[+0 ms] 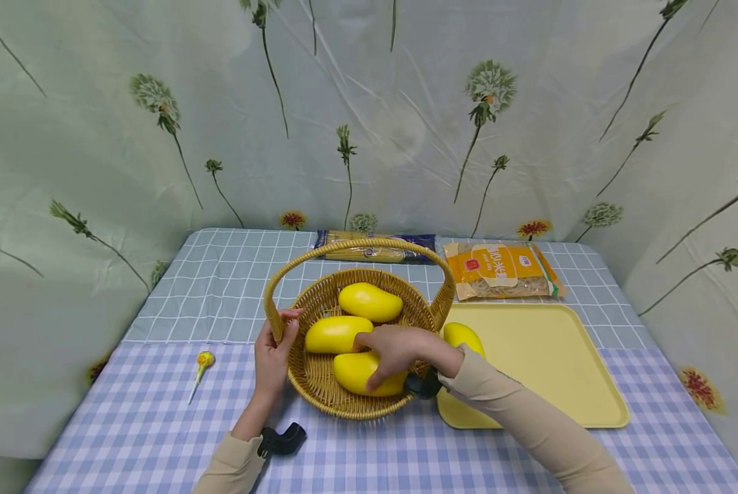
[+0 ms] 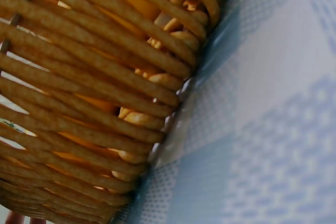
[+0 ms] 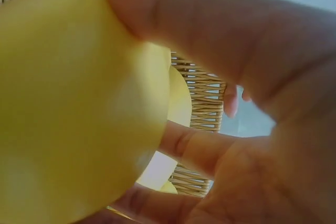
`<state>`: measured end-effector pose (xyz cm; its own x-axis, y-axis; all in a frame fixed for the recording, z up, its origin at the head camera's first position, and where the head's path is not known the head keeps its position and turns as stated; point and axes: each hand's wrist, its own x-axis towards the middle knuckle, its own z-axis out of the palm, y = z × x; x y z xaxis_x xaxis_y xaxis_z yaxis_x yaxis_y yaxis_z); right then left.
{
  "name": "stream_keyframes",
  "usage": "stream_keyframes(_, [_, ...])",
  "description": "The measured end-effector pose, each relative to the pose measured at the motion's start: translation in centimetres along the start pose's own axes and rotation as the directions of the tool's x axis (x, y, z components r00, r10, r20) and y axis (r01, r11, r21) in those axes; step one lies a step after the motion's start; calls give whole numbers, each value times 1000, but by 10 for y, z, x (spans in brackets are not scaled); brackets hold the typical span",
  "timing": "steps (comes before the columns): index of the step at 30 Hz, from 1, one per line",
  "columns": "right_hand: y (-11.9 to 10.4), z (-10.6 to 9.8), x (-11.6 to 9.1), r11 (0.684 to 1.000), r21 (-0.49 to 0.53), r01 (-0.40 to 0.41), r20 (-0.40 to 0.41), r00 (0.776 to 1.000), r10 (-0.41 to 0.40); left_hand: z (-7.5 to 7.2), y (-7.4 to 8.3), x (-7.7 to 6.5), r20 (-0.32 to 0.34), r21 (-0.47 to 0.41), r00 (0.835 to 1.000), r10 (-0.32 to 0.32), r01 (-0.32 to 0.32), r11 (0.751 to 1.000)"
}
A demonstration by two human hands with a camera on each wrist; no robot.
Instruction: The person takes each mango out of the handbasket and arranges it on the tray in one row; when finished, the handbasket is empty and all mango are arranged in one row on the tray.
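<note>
A round wicker basket (image 1: 344, 415) with a tall arched handle stands on the table. Two yellow mangoes, the back mango (image 1: 370, 302) and the left mango (image 1: 338, 334), lie inside it. At the basket's front right, my right hand (image 1: 396, 346) grips a third mango (image 1: 353, 374), thumb on one side and fingers on the other; the right wrist view shows this held mango (image 3: 84, 103) up close. My left hand (image 1: 273, 357) holds the basket's left rim by the foot of the handle. In the left wrist view the woven side (image 2: 89, 77) fills much of the picture.
Right of the basket lies a yellow tray (image 1: 548, 363), with another mango (image 1: 464, 337) at its left edge. Behind stand an orange food packet (image 1: 505, 269) and a blue-ended pasta pack (image 1: 375, 247). A lollipop (image 1: 204, 363) lies at left on the checked cloth.
</note>
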<state>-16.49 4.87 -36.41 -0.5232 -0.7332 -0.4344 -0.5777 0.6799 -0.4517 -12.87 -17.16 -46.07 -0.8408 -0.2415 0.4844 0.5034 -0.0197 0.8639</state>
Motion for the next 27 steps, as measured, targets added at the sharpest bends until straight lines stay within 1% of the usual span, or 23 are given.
stream_keyframes(7, [1,0,-6,999,-38,-5,-29,1000,4,0,-1,-1,-6,-10,1000,-11,11,1000])
stream_keyframes(12, [0,-2,-14,999,-44,1,-96,995,-5,0,-2,0,-6,-2,1000,-13,13,1000])
stream_keyframes(15, [0,-3,-18,1000,-25,16,-143,990,-19,0,-1,0,-5,5,1000,-14,14,1000])
stream_keyframes(22, [4,-3,-28,998,38,59,-251,967,-48,0,-1,0,-4,3,1000,-20,20,1000])
stream_keyframes(24, [5,-3,-32,996,43,82,-281,957,-67,-1,-1,0,-4,3,1000,-22,22,1000])
stream_keyframes(27, [6,-3,-37,990,79,119,-329,940,-87,-1,-1,0,-4,4,1000,-20,20,1000])
